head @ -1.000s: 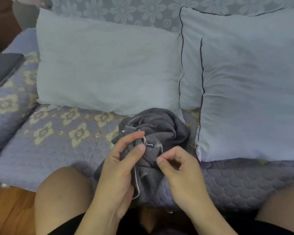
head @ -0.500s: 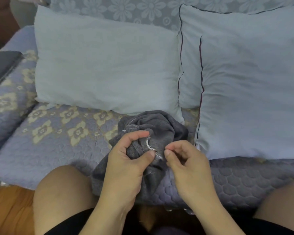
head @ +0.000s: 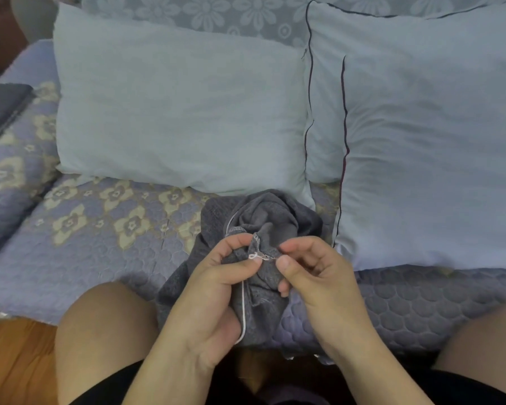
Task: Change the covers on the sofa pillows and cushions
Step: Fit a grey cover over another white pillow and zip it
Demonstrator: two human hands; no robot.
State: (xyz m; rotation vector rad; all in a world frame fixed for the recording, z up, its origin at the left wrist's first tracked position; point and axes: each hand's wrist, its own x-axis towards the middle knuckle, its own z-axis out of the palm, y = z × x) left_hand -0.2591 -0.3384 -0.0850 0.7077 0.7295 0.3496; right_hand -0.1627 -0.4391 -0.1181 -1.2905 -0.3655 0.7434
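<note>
I judge the step as finding the opening of the grey cover [head: 263,226], bunched at lower centre on the quilted sofa seat [head: 100,258]. Left hand [head: 216,290] grips its piped edge; right hand [head: 310,276] pinches the zipper seam. Next: part that seam. Bare pillows [head: 176,112] stand above.

Head view: forward-down, close over hands [head: 263,276], facing sofa [head: 70,229].

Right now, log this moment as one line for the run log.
left hand: grips grey cover | right hand: pinches cover's stitched edge | bare pillows: on sofa, uncovered
</note>
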